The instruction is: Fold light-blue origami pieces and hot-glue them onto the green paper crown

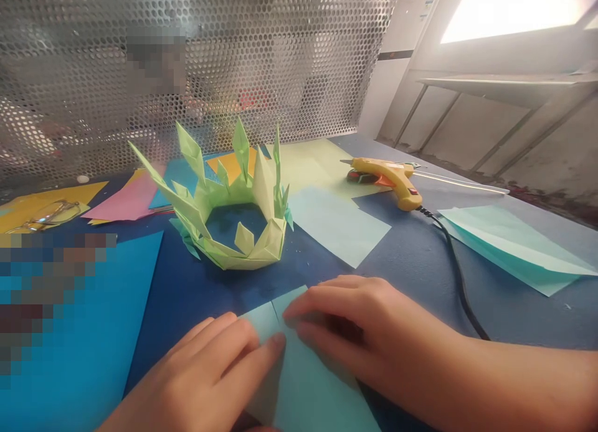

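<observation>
A light blue folded paper (317, 388) lies on the blue table in front of me, with a seam running down from its top edge. My left hand (205, 370) presses on its left part, fingers curled and thumb tip at the seam. On the right part, my right hand (359, 326) pinches at the paper near the seam, thumb and forefinger close together. Just beyond both hands stands a ring-shaped crown of folded pale green paper (245, 258), with pointed pieces rising around it. Parts of the folded paper are hidden under my hands.
A yellow hot glue gun (390, 175) with a black cord (460, 282) lies at the right. Nearby are a pale blue sheet (343, 226) and a mint folded sheet (518, 245). Glasses (49, 217) rest on coloured paper at left. Perforated metal panel (261, 58) stands behind.
</observation>
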The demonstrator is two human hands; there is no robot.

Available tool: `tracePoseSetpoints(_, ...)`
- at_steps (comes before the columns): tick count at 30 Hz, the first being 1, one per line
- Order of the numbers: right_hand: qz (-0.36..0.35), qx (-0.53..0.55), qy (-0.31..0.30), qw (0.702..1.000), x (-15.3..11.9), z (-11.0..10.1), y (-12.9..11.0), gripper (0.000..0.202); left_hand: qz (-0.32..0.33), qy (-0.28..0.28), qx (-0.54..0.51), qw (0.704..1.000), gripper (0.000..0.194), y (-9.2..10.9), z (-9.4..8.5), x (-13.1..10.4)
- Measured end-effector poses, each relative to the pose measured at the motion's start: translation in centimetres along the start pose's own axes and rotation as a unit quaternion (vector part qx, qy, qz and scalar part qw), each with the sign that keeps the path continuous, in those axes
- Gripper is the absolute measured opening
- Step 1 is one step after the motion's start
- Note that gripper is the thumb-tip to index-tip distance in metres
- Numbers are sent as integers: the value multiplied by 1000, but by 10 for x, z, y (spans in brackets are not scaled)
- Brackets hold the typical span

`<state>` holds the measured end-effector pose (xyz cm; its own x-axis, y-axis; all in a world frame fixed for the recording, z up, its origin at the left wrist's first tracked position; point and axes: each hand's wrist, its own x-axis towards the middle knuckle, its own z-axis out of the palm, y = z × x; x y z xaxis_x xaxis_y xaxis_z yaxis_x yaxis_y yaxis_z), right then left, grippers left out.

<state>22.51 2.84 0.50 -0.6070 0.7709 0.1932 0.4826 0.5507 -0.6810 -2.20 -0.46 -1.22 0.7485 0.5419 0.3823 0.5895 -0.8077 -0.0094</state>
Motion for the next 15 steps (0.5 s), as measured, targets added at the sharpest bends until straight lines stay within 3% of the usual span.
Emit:
tracePoseSetpoints(7, 10, 7, 11, 1000, -2, 6, 3, 20, 20, 43, 41, 998, 44, 5, 6, 0)
tracePoseSetpoints(15, 39, 9, 20, 999, -5, 10, 3, 26, 9, 28, 33, 999, 46, 6, 7, -3)
